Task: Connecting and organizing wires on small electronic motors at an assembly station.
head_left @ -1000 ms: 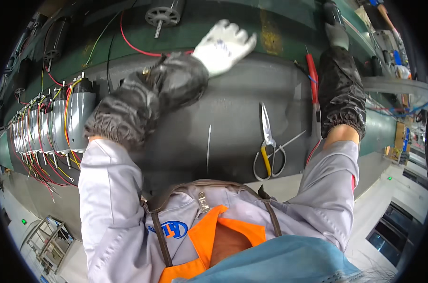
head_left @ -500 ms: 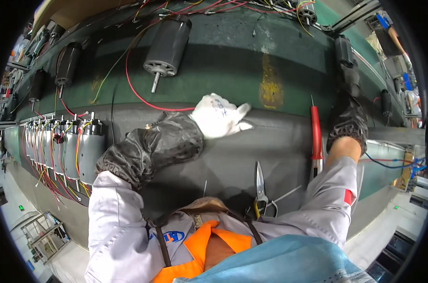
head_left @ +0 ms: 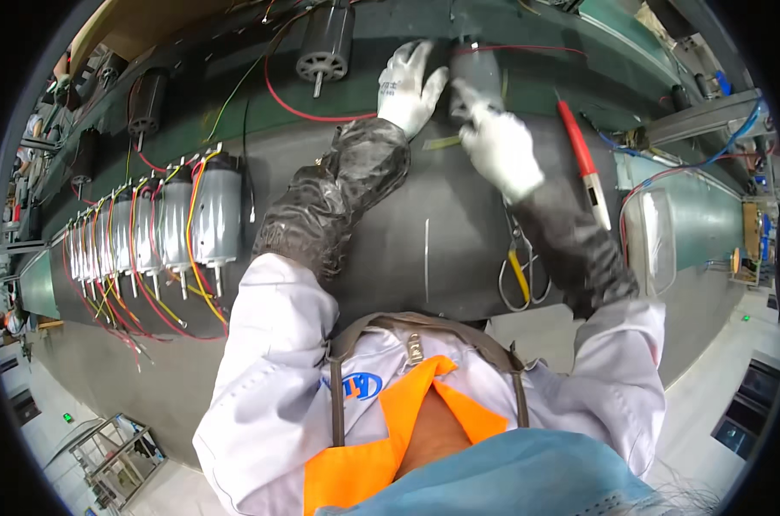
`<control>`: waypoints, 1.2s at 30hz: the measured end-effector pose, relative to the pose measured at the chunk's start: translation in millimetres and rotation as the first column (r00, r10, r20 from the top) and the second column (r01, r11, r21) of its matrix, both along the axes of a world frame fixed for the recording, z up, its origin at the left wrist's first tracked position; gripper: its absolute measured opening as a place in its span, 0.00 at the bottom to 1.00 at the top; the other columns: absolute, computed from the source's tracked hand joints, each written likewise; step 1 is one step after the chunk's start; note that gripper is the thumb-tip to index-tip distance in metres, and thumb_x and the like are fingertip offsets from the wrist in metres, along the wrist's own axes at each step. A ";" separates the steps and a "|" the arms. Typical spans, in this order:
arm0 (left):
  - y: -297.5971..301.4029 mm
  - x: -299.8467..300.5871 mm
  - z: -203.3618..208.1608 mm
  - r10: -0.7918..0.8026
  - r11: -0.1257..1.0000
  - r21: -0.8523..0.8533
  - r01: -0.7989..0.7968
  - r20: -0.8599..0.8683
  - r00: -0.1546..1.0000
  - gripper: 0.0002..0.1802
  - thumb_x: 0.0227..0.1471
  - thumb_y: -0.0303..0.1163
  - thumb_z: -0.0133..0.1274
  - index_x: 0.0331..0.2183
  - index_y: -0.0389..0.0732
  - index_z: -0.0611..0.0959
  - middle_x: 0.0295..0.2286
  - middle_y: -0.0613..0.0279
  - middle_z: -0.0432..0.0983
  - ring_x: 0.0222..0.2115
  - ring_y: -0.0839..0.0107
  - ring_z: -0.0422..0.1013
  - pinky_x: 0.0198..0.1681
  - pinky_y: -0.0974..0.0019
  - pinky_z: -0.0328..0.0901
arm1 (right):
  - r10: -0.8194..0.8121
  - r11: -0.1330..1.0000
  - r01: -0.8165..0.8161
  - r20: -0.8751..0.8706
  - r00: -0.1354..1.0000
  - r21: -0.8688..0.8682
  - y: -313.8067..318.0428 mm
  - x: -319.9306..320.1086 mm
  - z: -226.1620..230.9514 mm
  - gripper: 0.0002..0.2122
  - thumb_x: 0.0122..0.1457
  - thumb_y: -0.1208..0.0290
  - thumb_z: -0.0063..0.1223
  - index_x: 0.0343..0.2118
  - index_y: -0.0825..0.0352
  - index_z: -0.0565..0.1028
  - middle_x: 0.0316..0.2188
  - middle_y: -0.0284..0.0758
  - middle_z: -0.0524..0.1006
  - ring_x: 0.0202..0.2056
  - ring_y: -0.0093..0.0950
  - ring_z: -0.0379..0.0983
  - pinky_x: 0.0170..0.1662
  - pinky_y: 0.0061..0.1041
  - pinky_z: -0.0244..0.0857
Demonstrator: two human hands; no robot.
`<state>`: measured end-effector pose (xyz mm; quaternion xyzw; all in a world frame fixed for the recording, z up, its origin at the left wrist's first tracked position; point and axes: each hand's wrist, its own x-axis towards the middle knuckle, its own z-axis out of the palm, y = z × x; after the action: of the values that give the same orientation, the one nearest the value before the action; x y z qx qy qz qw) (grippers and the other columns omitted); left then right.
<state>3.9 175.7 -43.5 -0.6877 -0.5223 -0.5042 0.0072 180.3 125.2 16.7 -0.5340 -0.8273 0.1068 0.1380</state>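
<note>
My right hand, in a white glove, grips the near end of a dark cylindrical motor; both are smeared by motion. A red wire runs across the motor's far end. Just left of this motor, my left hand, gloved too, has its fingers spread and holds nothing. Black sleeve covers wrap both forearms. Beyond my left hand lies another dark motor with its shaft pointing toward me. A red lead curves from it to my left glove.
Several grey motors with coloured leads stand in a row at left. More dark motors lie behind them. Right of my right hand are a red-handled tool and a clear plastic tray. Scissors lie near my right forearm.
My right hand has come from the far right to the middle, bringing a motor with it. My left hand has reached forward and its fingers have spread. The head view has shifted.
</note>
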 end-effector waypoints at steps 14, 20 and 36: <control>-174.1 -84.9 23.9 -0.329 0.896 -0.263 0.359 0.151 0.932 0.20 0.58 0.37 0.55 0.48 0.35 0.80 0.45 0.49 0.76 0.49 0.51 0.71 0.56 0.57 0.65 | 0.349 0.789 -0.400 0.195 0.917 0.466 -49.0 -49.5 -3.0 0.23 0.55 0.74 0.55 0.56 0.62 0.73 0.39 0.38 0.80 0.45 0.39 0.76 0.51 0.39 0.66; -194.6 -142.1 21.0 -0.051 0.790 -0.553 0.266 0.374 0.926 0.29 0.62 0.52 0.50 0.49 0.36 0.79 0.40 0.50 0.78 0.43 0.59 0.75 0.49 0.59 0.68 | 0.223 0.928 -0.246 -0.114 0.968 -0.279 -61.4 -40.2 121.4 0.11 0.57 0.72 0.56 0.41 0.69 0.79 0.25 0.38 0.79 0.28 0.38 0.76 0.35 0.34 0.71; -171.4 -126.6 21.8 -0.144 0.465 -0.885 0.036 -0.035 0.989 0.44 0.62 0.67 0.36 0.36 0.30 0.82 0.27 0.38 0.78 0.33 0.45 0.77 0.38 0.53 0.69 | 0.501 0.539 -0.842 -0.805 0.318 0.003 -151.6 -64.7 17.3 0.13 0.61 0.72 0.56 0.49 0.64 0.79 0.42 0.39 0.81 0.41 0.35 0.78 0.44 0.31 0.71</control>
<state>-122.8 4.2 -21.6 -0.6451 -0.6690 -0.1262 -0.3471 115.7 -26.4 34.0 -0.0505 -0.7988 0.5326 0.2753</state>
